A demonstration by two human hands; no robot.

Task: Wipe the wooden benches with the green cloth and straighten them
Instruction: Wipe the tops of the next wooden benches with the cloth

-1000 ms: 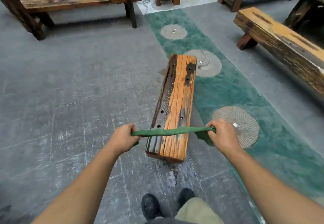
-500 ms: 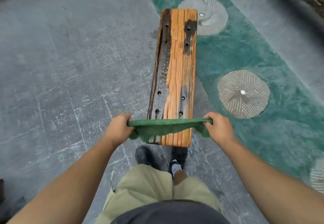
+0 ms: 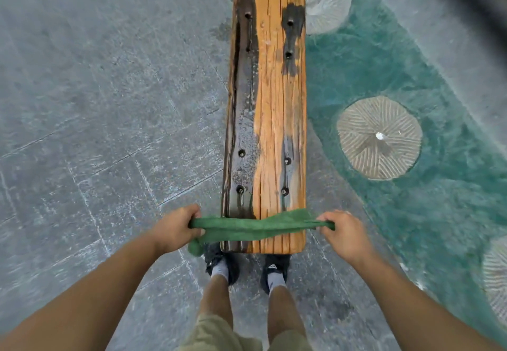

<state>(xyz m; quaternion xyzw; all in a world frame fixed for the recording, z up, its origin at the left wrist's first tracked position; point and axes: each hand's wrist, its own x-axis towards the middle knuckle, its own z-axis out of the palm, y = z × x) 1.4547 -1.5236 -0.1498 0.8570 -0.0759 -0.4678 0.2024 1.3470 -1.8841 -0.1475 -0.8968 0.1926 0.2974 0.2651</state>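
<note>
At the near end: left hand (image 3: pixel 175 227) and right hand (image 3: pixel 338 230) each fisted on an end of the cloth (image 3: pixel 258 228)
Cloth: taut across the bench (image 3: pixel 277 109), near its front edge
Advice: press down, slide evenly toward the wet dark strip

Grey stone floor (image 3: pixel 96 103) spreads at left. A teal strip (image 3: pixel 370 62) runs at right, inset with ribbed round discs (image 3: pixel 379 138). Black shoes (image 3: pixel 275 267), grey socks (image 3: pixel 219 269), khaki shorts (image 3: pixel 219 334) below.
</note>
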